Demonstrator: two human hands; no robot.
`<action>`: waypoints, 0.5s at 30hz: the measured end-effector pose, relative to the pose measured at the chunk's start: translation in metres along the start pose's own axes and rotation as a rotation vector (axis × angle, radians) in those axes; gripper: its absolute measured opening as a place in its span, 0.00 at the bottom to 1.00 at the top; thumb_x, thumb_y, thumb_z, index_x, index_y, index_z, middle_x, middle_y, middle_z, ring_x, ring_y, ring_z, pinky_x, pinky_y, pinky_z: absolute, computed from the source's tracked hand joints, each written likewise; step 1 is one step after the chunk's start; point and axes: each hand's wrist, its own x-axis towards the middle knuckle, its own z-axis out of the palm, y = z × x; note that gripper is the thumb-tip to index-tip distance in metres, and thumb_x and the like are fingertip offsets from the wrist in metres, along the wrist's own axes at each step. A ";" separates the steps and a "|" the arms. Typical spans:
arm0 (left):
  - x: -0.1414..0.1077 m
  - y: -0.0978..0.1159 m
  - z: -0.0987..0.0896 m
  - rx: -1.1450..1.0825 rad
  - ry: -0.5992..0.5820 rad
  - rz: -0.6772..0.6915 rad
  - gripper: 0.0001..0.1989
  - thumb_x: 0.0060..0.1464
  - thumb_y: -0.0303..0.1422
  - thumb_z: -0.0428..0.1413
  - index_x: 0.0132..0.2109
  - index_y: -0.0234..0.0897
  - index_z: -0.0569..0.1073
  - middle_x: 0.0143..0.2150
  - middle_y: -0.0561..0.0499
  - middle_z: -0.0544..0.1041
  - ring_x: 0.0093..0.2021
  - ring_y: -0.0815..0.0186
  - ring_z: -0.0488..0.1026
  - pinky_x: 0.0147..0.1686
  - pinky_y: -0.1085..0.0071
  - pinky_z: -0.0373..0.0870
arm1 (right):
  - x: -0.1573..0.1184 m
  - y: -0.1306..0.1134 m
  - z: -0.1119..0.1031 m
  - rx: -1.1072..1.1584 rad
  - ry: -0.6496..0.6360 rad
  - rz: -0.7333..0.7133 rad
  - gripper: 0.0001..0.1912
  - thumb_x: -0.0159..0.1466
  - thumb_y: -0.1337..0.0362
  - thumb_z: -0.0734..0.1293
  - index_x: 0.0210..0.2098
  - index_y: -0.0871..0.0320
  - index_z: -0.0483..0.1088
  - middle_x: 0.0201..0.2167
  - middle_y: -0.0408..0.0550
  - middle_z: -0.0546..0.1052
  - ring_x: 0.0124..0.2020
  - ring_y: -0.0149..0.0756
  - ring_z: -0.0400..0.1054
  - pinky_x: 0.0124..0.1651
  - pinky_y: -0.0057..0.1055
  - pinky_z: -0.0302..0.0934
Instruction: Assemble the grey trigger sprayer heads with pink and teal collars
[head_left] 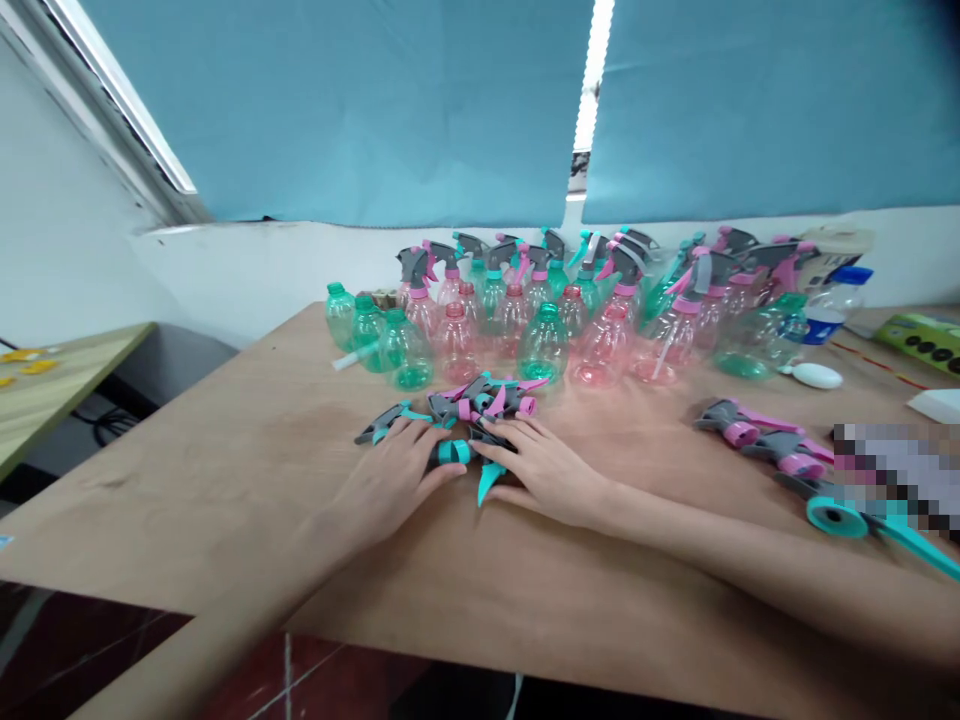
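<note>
My left hand (394,482) lies palm down at the front of a loose pile of grey spray trigger heads with teal and pink parts (472,408), its fingertips on the heads. My right hand (541,470) rests flat beside it, fingers over the pile, with a teal trigger (487,482) poking out below. Neither hand visibly grips anything. Behind the pile stand empty pink and green plastic bottles (543,345) with no heads on. Complete spray bottles (525,280) crowd behind those. More loose trigger heads (757,438) lie to the right of my right forearm.
All this sits on a wooden table (187,500) below a white wall and blue blinds (337,110). At the far right are a blue-capped plastic bottle (832,305) and a green box (919,340). A pixelated patch (896,470) covers part of the right side.
</note>
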 end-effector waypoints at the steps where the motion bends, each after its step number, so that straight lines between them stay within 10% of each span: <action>1: 0.000 0.001 -0.001 0.013 -0.022 0.010 0.20 0.60 0.47 0.48 0.48 0.36 0.70 0.45 0.45 0.73 0.49 0.54 0.66 0.50 0.55 0.63 | 0.001 0.000 0.000 -0.004 -0.016 0.001 0.27 0.67 0.51 0.58 0.59 0.60 0.61 0.55 0.58 0.68 0.57 0.48 0.59 0.60 0.48 0.52; 15: -0.033 0.006 -0.014 0.059 -0.128 0.010 0.15 0.55 0.33 0.56 0.50 0.38 0.70 0.44 0.46 0.72 0.47 0.55 0.66 0.48 0.58 0.64 | 0.001 -0.008 -0.007 -0.064 -0.070 0.018 0.26 0.65 0.56 0.62 0.58 0.64 0.62 0.57 0.60 0.67 0.58 0.50 0.59 0.60 0.50 0.52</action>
